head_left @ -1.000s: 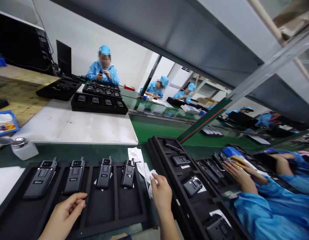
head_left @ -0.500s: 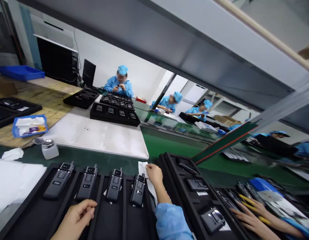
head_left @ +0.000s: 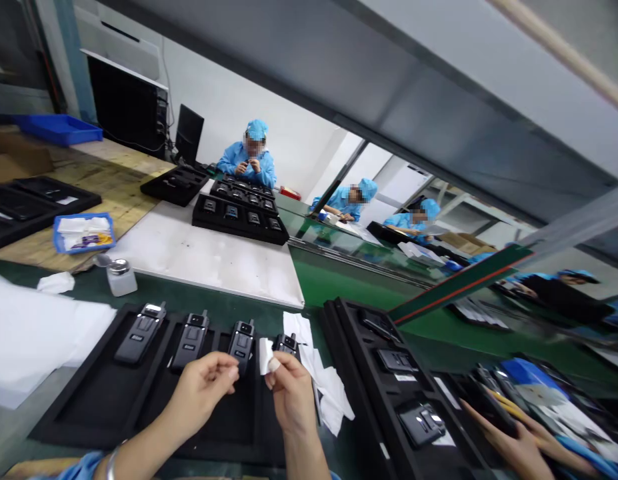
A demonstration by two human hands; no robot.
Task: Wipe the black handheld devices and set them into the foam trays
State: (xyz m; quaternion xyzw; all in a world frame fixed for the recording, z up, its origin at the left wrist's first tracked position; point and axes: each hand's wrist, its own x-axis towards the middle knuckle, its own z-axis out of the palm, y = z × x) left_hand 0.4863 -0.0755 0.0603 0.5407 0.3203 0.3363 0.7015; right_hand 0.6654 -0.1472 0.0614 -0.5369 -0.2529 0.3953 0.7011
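My right hand point(head_left: 291, 393) pinches a folded white tissue point(head_left: 265, 355) between thumb and fingers, above the right part of a black foam tray point(head_left: 83, 410). My left hand point(head_left: 203, 387) is beside it, its fingers curled in towards the thumb, with nothing visible in them. In the tray's slots lie several black handheld radios with short antennas. The leftmost radio point(head_left: 140, 333) and the second radio point(head_left: 190, 341) show well. A third radio point(head_left: 241, 343) lies just beyond my fingertips. The rightmost radio point(head_left: 287, 343) is mostly hidden behind the tissue and my right hand.
More white tissues point(head_left: 331, 393) lie right of the tray. Beyond them is a deeper black tray point(head_left: 361, 387) with radios. A co-worker's hands point(head_left: 513, 440) hold a dark object at lower right. A dispenser bottle point(head_left: 121, 279) and white sheets point(head_left: 33, 333) are on the left.
My right hand has come back from the tissues with a folded tissue. My left hand has moved right and up, close to it. The co-worker's hands have lifted a dark object.
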